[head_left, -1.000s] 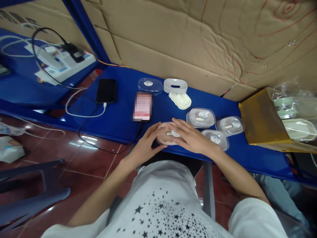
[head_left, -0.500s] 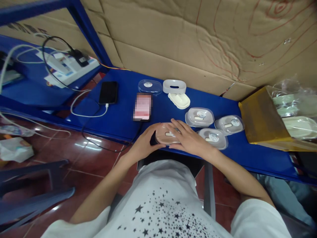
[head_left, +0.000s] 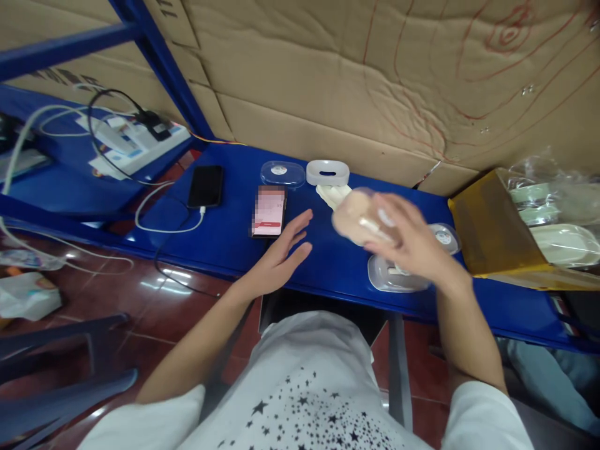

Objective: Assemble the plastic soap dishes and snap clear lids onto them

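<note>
My right hand [head_left: 412,237] holds a pinkish oval plastic box [head_left: 350,215] by its right end, lifted and tilted above the blue table. Its cover looks clear, and a pale tab shows on it; motion blurs the details. My left hand [head_left: 281,259] is open, fingers stretched, holding nothing, just right of a phone with a lit pink screen [head_left: 269,212]. Below my right hand lies a clear-lidded oval box [head_left: 382,278], partly hidden by the hand. Another such box [head_left: 445,237] sits farther right. Behind the held box lies a cream tray-like piece [head_left: 334,195].
At the back stand a clear oval lid [head_left: 282,175] and a white oval shell with a slot [head_left: 328,172]. A dark phone [head_left: 205,186] charges on the left, near a power strip [head_left: 140,150]. Right, a cardboard box [head_left: 487,231] holds bagged pieces. Cardboard lines the back.
My right hand has lifted the pinkish box off the table edge and carried it right, over the other boxes. My left hand has let go of it and opened.
</note>
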Motion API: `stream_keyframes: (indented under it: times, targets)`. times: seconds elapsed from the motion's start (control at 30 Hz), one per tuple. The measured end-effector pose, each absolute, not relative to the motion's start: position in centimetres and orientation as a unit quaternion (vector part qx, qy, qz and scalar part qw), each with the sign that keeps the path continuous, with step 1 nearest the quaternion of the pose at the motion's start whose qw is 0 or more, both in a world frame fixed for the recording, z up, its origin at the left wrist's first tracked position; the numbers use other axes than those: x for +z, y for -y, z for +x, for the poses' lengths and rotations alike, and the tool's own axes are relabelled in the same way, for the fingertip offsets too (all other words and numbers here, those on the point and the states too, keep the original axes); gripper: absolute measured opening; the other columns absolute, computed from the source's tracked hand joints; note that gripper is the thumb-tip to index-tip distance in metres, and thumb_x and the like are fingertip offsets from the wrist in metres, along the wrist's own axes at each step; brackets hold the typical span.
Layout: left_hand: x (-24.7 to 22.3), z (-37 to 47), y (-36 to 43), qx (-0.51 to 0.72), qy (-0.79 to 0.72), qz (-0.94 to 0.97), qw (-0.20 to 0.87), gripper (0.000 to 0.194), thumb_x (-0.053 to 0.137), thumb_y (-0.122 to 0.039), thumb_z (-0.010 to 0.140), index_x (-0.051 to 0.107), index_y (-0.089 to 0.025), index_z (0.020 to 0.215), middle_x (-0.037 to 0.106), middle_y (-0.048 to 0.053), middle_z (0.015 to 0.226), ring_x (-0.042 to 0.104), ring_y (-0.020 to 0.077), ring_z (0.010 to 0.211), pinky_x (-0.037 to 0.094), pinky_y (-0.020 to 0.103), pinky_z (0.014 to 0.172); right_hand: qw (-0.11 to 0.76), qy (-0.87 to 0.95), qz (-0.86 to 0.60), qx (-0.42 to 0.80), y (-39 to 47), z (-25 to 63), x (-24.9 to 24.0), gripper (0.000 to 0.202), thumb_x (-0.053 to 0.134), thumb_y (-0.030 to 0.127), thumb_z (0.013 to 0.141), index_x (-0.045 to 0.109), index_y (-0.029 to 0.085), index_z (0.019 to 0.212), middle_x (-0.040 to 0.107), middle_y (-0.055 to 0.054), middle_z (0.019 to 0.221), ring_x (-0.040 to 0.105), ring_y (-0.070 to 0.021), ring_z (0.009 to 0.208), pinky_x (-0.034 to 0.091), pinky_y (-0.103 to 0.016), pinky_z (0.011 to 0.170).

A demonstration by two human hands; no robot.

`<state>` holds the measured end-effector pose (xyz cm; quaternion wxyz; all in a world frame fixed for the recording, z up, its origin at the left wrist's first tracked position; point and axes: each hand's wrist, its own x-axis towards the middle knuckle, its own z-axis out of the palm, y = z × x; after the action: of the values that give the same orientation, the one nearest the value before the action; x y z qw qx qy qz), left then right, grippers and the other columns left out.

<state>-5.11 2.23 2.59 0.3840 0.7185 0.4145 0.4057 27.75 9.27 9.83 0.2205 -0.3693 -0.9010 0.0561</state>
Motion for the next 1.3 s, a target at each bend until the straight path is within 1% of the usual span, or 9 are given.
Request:
stream_keyframes:
  times: [0.1, 0.2, 0.4, 0.5, 0.63, 0.77, 0.9, 1.07, 1.3]
  targets:
    - [2.8, -2.2, -7.2, 0.277, -0.444, 0.824, 0.216, 0.059, 0.043, -0.022, 0.111, 0.037, -0.021, 0.17, 0.03, 0.015, 0.182, 0.026, 0.0303, 0.171, 0.027, 0.057, 0.139, 0.237, 0.839, -0.489, 0.008, -14.0, 33.6, 10.2, 0.09, 0.065, 0.07, 0.102, 0.04, 0.018, 0.171, 0.048, -0.024, 0.168, 0.047, -0.0417, 0.157, 0.039, -0.06, 0.13]
    - [2.4, -0.1, -12.0, 0.135, -0.487, 0.86, 0.069, 0.062, 0.046, -0.005, 0.098, 0.05, -0.008, 0.16, 0.033, 0.024, 0.179, 0.029, 0.0363, 0.17, 0.026, 0.062, 0.137, 0.171, 0.804, -0.569, 0.028, -18.5, 37.5, 8.5, 0.088, 0.061, 0.069, 0.104, 0.044, 0.009, 0.166, 0.052, -0.029, 0.164, 0.05, -0.0423, 0.155, 0.038, -0.056, 0.13]
    - [2.6, 0.1, -12.2, 0.087, -0.472, 0.877, 0.025, 0.054, 0.048, -0.005, 0.1, 0.063, -0.013, 0.151, 0.063, 0.018, 0.156, 0.055, 0.0359, 0.15, 0.041, 0.055, 0.128, 0.084, 0.811, -0.578, 0.041, -22.9, 38.0, 4.4, 0.094, 0.074, 0.069, 0.089, 0.048, 0.015, 0.162, 0.056, -0.027, 0.16, 0.055, -0.0467, 0.148, 0.044, -0.064, 0.122]
    - [2.5, -0.5, -8.9, 0.077, -0.466, 0.881, 0.014, 0.055, 0.046, -0.006, 0.103, 0.062, -0.018, 0.154, 0.066, 0.016, 0.152, 0.059, 0.0362, 0.143, 0.047, 0.055, 0.119, 0.051, 0.799, -0.599, 0.04, -23.6, 36.2, 4.2, 0.104, 0.077, 0.072, 0.084, 0.043, 0.02, 0.166, 0.048, -0.025, 0.168, 0.05, -0.052, 0.151, 0.045, -0.072, 0.118]
    - [1.5, -1.3, -4.1, 0.095, -0.454, 0.886, 0.012, 0.059, 0.046, -0.003, 0.104, 0.056, -0.019, 0.16, 0.067, 0.015, 0.148, 0.063, 0.0328, 0.135, 0.052, 0.051, 0.114, 0.053, 0.857, -0.513, 0.008, -24.0, 30.4, 5.7, 0.085, 0.056, 0.064, 0.103, 0.035, 0.019, 0.173, 0.034, -0.022, 0.179, 0.037, -0.0465, 0.163, 0.041, -0.069, 0.124]
    - [0.1, -2.2, -0.3, 0.163, -0.458, 0.873, 0.043, 0.06, 0.049, -0.005, 0.105, 0.051, -0.026, 0.162, 0.065, 0.014, 0.151, 0.065, 0.0301, 0.131, 0.053, 0.052, 0.113, -0.018, 0.926, -0.377, -0.001, -24.7, 21.7, 7.2, 0.072, 0.056, 0.048, 0.109, 0.038, 0.016, 0.171, 0.045, -0.02, 0.174, 0.045, -0.0372, 0.16, 0.044, -0.056, 0.124]
    - [-0.8, -3.1, 1.5, 0.229, -0.512, 0.827, 0.05, 0.051, 0.062, -0.023, 0.108, 0.051, -0.027, 0.157, 0.047, 0.021, 0.168, 0.049, 0.0407, 0.154, 0.048, 0.063, 0.12, -0.061, 0.923, -0.379, 0.005, -25.9, 15.9, 8.3, 0.045, 0.07, 0.025, 0.101, 0.069, 0.013, 0.144, 0.072, -0.021, 0.147, 0.068, -0.0353, 0.135, 0.051, -0.046, 0.111]
    - [-1.6, -4.0, 1.8, 0.301, -0.559, 0.759, 0.145, 0.081, 0.075, -0.031, 0.102, 0.028, -0.034, 0.168, 0.027, 0.021, 0.178, 0.037, 0.0427, 0.164, 0.044, 0.065, 0.127, -0.011, 0.93, -0.366, -0.026, -21.6, 16.6, 10.2, 0.03, 0.057, 0.019, 0.107, 0.073, 0.013, 0.131, 0.077, -0.019, 0.134, 0.072, -0.0349, 0.123, 0.047, -0.046, 0.104]
    - [-2.2, -5.1, 1.7, 0.417, -0.528, 0.706, 0.221, 0.113, 0.094, -0.027, 0.085, 0.019, -0.038, 0.169, 0.028, 0.018, 0.174, 0.035, 0.0408, 0.165, 0.041, 0.064, 0.131, 0.052, 0.958, -0.282, 0.018, -6.7, 20.7, 8.4, 0.033, 0.052, 0.011, 0.108, 0.075, 0.016, 0.131, 0.081, -0.013, 0.118, 0.073, -0.0303, 0.111, 0.05, -0.045, 0.096]
